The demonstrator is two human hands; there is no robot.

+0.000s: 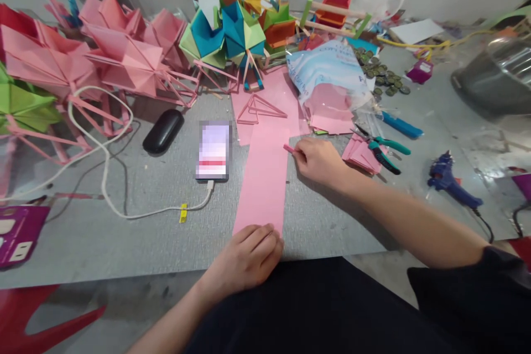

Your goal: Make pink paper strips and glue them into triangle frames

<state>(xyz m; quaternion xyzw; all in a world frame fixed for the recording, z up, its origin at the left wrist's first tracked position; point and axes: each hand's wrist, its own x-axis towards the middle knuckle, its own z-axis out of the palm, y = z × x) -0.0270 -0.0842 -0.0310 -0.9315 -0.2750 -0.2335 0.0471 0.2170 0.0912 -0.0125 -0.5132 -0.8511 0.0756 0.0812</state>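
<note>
A long pink paper strip lies lengthwise on the grey table, running from near my body towards the back. My left hand grips its near end at the table's front edge, fingers together and curled over the paper. Beside the strip's right edge, my right hand is closed around a slim pink stick; only its tip shows, so its exact kind is hidden. Beyond the strip's far end, a thin pink triangular frame rests on more pink paper.
Left are a phone with a white cable, a black case and pink paper models. To the right lie pliers, pink paper pieces, a blue cutter and a glue gun. A plastic bag sits behind.
</note>
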